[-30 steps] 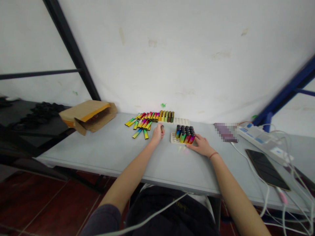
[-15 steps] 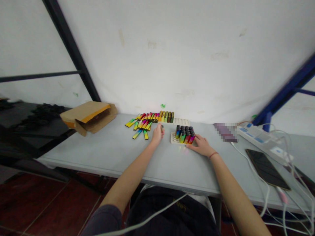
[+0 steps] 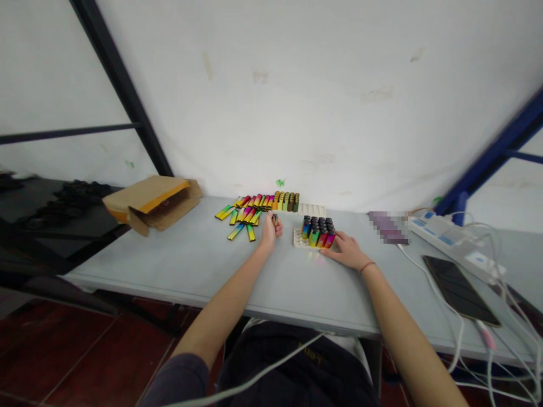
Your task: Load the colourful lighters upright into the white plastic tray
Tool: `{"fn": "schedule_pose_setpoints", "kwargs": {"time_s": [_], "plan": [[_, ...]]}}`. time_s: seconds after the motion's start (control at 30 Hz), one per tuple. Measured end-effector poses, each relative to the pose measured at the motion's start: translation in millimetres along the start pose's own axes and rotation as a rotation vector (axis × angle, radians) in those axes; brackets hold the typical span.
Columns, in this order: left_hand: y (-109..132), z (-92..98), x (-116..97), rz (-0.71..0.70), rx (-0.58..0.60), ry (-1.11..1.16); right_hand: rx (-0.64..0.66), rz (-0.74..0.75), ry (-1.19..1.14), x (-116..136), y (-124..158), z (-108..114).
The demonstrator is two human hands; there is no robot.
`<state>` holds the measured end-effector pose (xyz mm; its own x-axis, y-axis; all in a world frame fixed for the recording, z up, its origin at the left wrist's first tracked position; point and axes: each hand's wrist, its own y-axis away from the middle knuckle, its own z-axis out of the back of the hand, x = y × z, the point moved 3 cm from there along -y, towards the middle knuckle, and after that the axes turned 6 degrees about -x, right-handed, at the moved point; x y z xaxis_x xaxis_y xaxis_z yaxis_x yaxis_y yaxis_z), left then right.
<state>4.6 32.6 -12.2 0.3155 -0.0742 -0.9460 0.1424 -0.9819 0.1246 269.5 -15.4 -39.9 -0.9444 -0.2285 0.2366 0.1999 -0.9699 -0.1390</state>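
Our left hand [image 3: 270, 230] had turned a little and edged leftward since the earlier frame, baring more of what looked like a small lighter [image 3: 275, 219], while our right hand [image 3: 348, 250] had stayed put. We judged this a slight change of hold only, since nothing else appeared altered.

Across the scene, the grey counter [image 3: 178, 263] carried everything around us, with an open cardboard box [image 3: 146, 195] toward its left end. Nearer the middle lay a loose pile of bright cases [image 3: 250, 215], with a block of upright tubes [image 3: 285, 202] just beside it. A pale tray [image 3: 301, 245] sat between our hands, holding black-topped lighters [image 3: 319, 233] upright, with bare holes at its left.

Our right fingers were loosely spread, their tips against the right side of that cluster, the thumb by the tray's near edge; they clasped nothing that we could make out. Our left fingers were curled closed around the single lighter, whose dark end poked out above them, its lower part hidden in the hand. It was left of the pale tray, apart from it, and near the pile.
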Motion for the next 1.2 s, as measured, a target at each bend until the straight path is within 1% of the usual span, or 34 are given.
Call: {"fn": "schedule_pose_setpoints", "kwargs": {"time_s": [0.07,0.13,0.3,0.37,0.5,0.6,0.7,0.9,1.03,1.13,1.17,1.2], "plan": [[1,-1.6,-2,-0.042,0.022,-0.018,0.0,0.0,-0.002,0,0,0],[4,-3.4,-5,-0.155,0.063,-0.094,0.001,-0.001,-0.003,0,0,1],[18,-8.8,-14,-0.64,0.201,-0.454,-0.006,-0.01,-0.008,0,0,0],[21,-11.2,-13,-0.744,0.269,-0.542,-0.014,-0.015,-0.007,0,0,-1],[21,-17.1,-3,-0.743,0.428,-0.567,-0.023,-0.012,-0.013,-1,0,-2],[22,-20.8,5,-0.73,0.477,-0.573,-0.023,-0.013,-0.016,-1,0,-1],[23,-22.1,9,-0.703,0.474,-0.605,-0.019,-0.01,-0.021,0,0,0],[21,-17.8,8,-0.669,0.417,-0.68,-0.016,-0.012,-0.015,1,0,-1],[23,-18.3,8,-0.698,0.445,-0.726,-0.01,-0.011,-0.012,0,0,-1],[30,-22.1,2,-0.724,0.483,-0.783,-0.015,-0.009,-0.013,0,-1,-2],[33,-22.8,-3,-0.735,0.471,-0.821,-0.017,-0.009,-0.011,0,-1,-2],[36,-22.3,-9,-0.745,0.431,-0.871,-0.018,-0.011,-0.008,0,-1,-2]]}}
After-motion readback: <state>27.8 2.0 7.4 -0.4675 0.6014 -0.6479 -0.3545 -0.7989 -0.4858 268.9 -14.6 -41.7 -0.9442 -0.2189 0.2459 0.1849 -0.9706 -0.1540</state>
